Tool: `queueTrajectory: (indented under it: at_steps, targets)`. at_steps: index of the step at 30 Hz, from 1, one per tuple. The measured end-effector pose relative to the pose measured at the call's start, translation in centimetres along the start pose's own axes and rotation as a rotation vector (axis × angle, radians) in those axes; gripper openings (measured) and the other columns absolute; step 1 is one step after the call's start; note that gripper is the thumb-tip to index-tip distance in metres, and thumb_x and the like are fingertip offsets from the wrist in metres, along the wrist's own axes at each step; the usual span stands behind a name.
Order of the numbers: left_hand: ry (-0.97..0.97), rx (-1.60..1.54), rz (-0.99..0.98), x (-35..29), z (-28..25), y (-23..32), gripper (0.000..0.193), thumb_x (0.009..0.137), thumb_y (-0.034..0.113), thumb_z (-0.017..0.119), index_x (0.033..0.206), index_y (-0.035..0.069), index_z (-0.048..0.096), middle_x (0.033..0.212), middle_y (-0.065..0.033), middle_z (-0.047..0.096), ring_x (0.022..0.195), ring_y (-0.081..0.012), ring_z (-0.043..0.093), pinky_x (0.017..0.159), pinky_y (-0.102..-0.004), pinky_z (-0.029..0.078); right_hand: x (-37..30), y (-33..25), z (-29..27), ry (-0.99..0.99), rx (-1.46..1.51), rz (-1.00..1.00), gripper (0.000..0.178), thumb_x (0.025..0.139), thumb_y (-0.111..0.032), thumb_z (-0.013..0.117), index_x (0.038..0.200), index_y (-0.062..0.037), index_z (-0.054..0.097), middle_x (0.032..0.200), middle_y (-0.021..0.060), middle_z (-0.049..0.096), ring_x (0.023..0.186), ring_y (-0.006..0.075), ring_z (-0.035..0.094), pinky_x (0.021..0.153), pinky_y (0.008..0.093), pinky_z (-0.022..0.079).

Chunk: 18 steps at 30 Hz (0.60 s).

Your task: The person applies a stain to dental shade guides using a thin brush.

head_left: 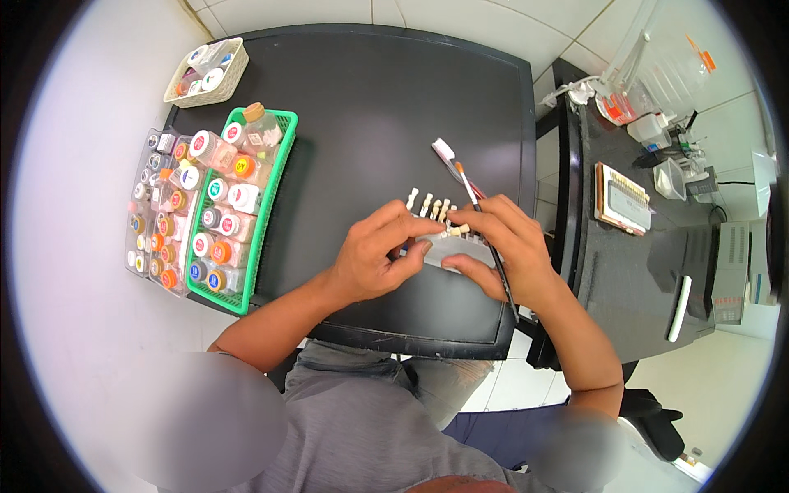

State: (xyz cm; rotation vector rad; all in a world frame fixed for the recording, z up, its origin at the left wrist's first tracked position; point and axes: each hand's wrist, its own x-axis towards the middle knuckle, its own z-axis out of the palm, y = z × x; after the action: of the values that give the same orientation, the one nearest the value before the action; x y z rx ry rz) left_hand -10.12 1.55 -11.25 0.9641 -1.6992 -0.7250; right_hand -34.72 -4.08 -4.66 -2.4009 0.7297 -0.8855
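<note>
Pale tabs [436,209]: left hand [374,251] and right hand [514,251] flanked them; we couldn't tell what either grip pinched.
Slim brush [504,284]: best kept clear, we judged.

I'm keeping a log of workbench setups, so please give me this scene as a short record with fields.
Surface: black table
Left hand: fingers at the tooth-shaped tabs; exact grip unclear
Right hand: fingers by the same tabs; a thin dark-handled brush crosses this hand
Between hands: pale grey holder, partly hidden
Beyond hands: white-headed brush on the table
Left side: green basket with small bottles; cream basket farther back
</note>
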Motion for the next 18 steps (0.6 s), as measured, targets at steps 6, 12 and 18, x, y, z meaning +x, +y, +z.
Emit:
queueTrajectory:
  at_steps: [6, 12, 18]
  targets:
    - [0.045, 0.157, 0.127, 0.5, 0.2, -0.3, 0.043, 0.09, -0.007, 0.078, 0.13, 0.009, 0.081, 0.092, -0.0068, 0.065, 0.067, -0.0161, 0.062, 0.057, -0.0334, 0.051, -0.1, 0.5, -0.3, 0.109, -0.024, 0.009, 0.024, 0.093, -0.002, 0.085, 0.117, -0.0039, 0.079, 0.097, 0.0116, 0.074, 0.085, 0.0287, 0.073, 0.075, 0.0387, 0.059]
    - [0.267, 0.433, -0.043, 2.1, -1.6, -1.6, 0.027, 0.097, -0.001, 0.078, 0.124, 0.002, 0.079, 0.094, -0.01, 0.071, 0.075, -0.0211, 0.071, 0.067, -0.0333, 0.057, -0.5, 4.2, -2.5, 0.389, 0.026, 0.358, 0.02, 0.111, -0.004, 0.068, 0.129, -0.0019, 0.077, 0.1, 0.013, 0.079, 0.092, 0.0181, 0.079, 0.081, 0.0323, 0.06]
    - [0.279, 0.649, -0.157, 1.6, -2.8, -3.7, 0.02, 0.096, 0.003, 0.079, 0.116, 0.004, 0.079, 0.091, -0.0101, 0.068, 0.079, -0.0251, 0.071, 0.072, -0.0384, 0.057, -0.1, 5.4, -3.3, 0.459, -0.242, 0.153, 0.021, 0.11, -0.02, 0.076, 0.115, -0.0018, 0.084, 0.092, 0.0076, 0.066, 0.081, 0.0177, 0.065, 0.077, 0.0305, 0.055]
